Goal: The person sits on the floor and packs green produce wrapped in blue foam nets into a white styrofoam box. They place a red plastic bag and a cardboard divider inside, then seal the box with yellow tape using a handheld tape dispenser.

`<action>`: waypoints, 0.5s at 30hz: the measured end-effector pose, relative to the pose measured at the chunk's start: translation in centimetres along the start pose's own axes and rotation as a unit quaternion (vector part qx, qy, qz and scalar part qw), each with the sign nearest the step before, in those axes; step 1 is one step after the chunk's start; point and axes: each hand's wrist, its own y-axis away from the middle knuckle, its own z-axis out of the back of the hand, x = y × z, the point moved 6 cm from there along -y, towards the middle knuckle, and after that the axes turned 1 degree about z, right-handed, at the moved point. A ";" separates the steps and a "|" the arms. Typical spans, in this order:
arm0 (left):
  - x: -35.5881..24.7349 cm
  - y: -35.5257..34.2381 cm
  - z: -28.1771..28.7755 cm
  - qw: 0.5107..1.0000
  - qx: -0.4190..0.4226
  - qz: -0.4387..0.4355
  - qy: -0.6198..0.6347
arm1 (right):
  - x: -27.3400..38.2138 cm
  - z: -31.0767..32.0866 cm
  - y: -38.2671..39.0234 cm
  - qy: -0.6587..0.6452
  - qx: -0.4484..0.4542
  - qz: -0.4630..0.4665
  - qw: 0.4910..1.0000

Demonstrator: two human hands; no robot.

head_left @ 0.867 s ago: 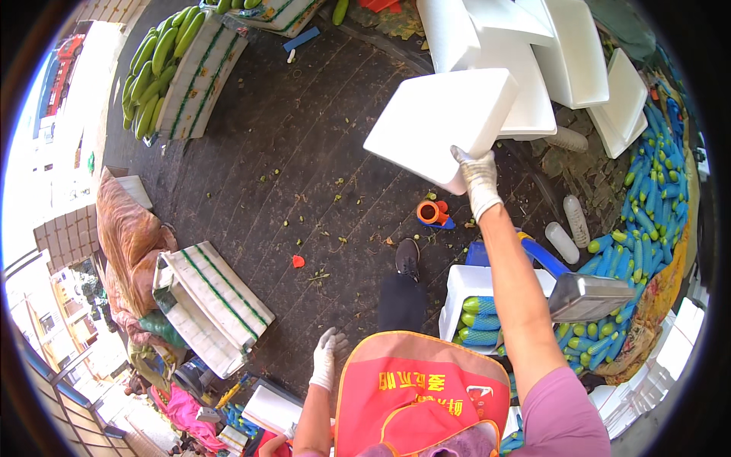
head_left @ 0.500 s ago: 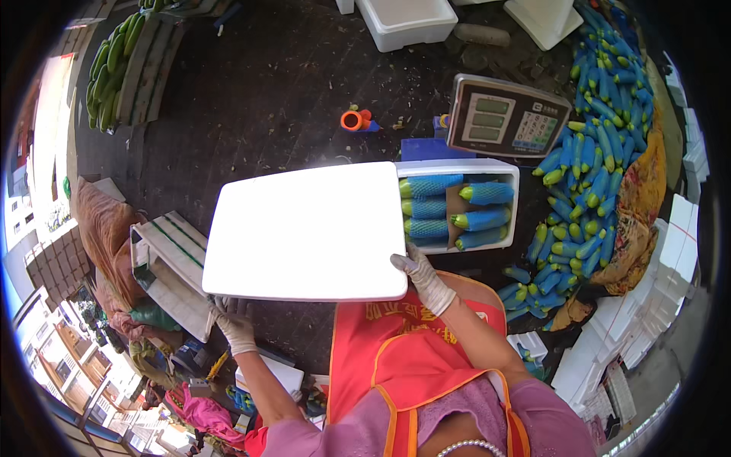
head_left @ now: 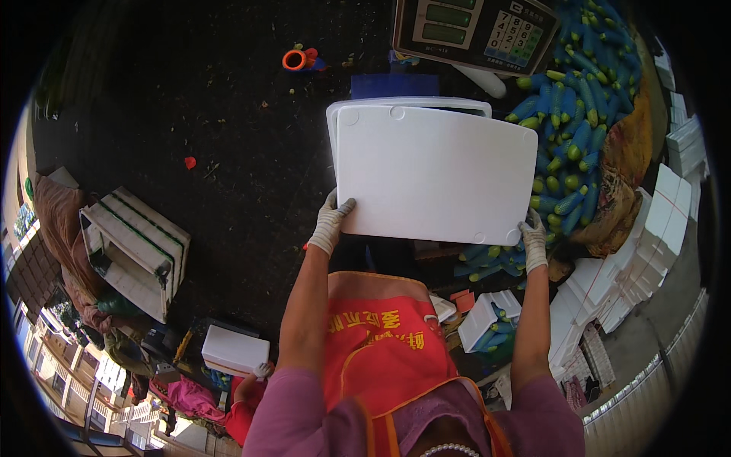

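Observation:
A white foam lid (head_left: 438, 175) lies tilted between both my hands, over a white foam box (head_left: 457, 103). Only the box's far rim and left edge show; the lid hides what is inside. My left hand (head_left: 332, 221), in a pale knit glove, grips the lid's near left corner with the thumb on top. At the near right corner, my right hand (head_left: 534, 238), gloved too, is closed on the lid's edge. The lid is shifted right of the box and does not lie squarely on it.
A digital scale (head_left: 474, 32) stands beyond the box, with its blue platform (head_left: 394, 85). Green gourds in blue net sleeves (head_left: 567, 145) are heaped at right. A white crate (head_left: 141, 244) stands at left. Another person's gloved hand (head_left: 263, 370) touches a foam box (head_left: 234, 352).
The lid has swung right, from beside the box to over it, covering the gourds inside. My left hand now holds its near left corner; my right hand has moved to its right corner.

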 end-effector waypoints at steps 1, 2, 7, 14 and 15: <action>0.2 -1.3 -0.7 1.000 -0.022 -0.012 -0.008 | 4.4 -1.6 -0.7 0.118 -0.063 -0.057 0.989; -0.1 -2.5 -1.7 0.999 -0.033 -0.024 -0.017 | 7.7 -2.9 -1.3 0.174 -0.109 -0.014 0.979; 1.9 -5.8 -1.0 0.998 -0.025 -0.046 -0.018 | 29.1 -19.4 -4.1 0.253 -0.120 0.341 0.897; 1.7 -5.7 3.3 0.970 -0.163 -0.096 -0.150 | 37.8 -35.4 -3.8 0.389 -0.033 0.444 0.806; 1.8 -5.6 4.0 0.959 -0.205 -0.091 -0.171 | 37.7 -35.9 -3.9 0.388 -0.002 0.432 0.814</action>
